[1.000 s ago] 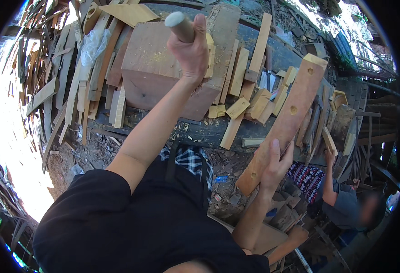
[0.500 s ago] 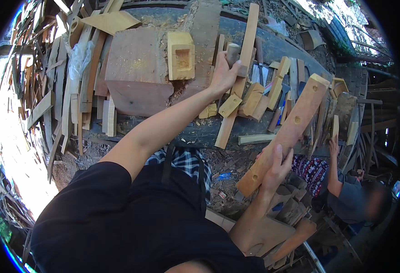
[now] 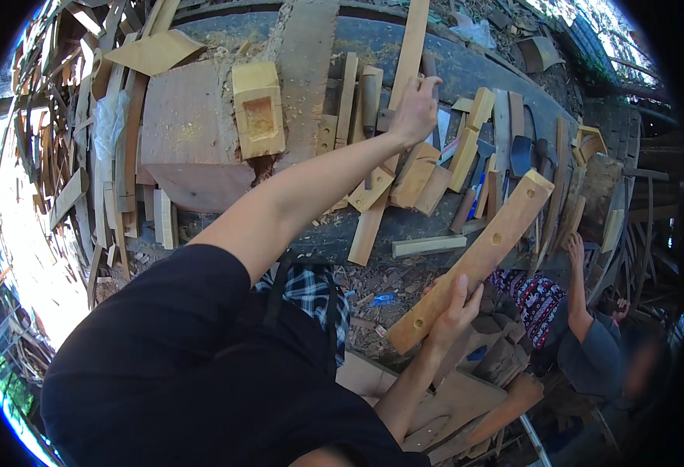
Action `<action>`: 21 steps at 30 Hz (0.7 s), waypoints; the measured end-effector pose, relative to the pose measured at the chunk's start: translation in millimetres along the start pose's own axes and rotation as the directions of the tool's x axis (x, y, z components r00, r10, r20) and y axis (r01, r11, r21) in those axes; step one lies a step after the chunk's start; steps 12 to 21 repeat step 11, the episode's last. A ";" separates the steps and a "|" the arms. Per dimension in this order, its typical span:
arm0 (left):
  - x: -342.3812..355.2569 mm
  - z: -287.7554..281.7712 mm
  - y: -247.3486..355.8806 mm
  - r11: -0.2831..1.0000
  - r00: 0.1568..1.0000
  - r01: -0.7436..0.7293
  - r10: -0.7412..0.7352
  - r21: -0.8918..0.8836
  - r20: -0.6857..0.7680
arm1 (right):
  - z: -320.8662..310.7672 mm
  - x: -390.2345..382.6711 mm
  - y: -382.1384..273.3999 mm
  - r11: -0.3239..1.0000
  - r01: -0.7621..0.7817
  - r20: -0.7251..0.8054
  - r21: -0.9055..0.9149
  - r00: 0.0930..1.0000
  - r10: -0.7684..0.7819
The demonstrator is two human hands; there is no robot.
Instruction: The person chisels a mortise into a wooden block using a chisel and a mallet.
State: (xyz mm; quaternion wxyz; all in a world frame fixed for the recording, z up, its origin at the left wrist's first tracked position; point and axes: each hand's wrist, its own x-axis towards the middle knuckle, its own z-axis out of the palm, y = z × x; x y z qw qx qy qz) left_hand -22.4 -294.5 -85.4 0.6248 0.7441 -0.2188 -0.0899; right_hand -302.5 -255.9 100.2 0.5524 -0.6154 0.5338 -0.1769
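My right hand (image 3: 457,311) grips the lower part of a thick reddish-brown wooden board (image 3: 478,253). Several round recesses run along its face, and it slants up to the right, in front of the bench's edge. Over the bench, my left hand (image 3: 416,113) reaches among the tools with thumb and finger apart. It is at a chisel with a dark wooden handle (image 3: 429,64); some of its fingers are hidden. To its left lies a mallet-like tool with a round wooden handle (image 3: 371,97). A long pale strip of wood (image 3: 410,50) runs beneath the hand.
A hollowed wooden block (image 3: 258,113) sits on a large timber block (image 3: 190,128) at left. Wooden planes (image 3: 420,175), a blue-handled tool (image 3: 478,187) and offcuts crowd the dark bench (image 3: 295,226). At right, another person's hand (image 3: 575,249) touches wood. Scrap strips (image 3: 112,194) stand at left.
My left hand has let go of the round-handled tool, which now lies on the bench, and moved right to the chisel. The board in my right hand sits slightly lower; the view has shifted.
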 end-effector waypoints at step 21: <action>60.8 73.9 -59.4 0.604 0.817 -0.325 -0.207 0.727 0.538 | -17.6 34.8 20.0 0.991 -0.131 -0.095 0.012 0.987 0.132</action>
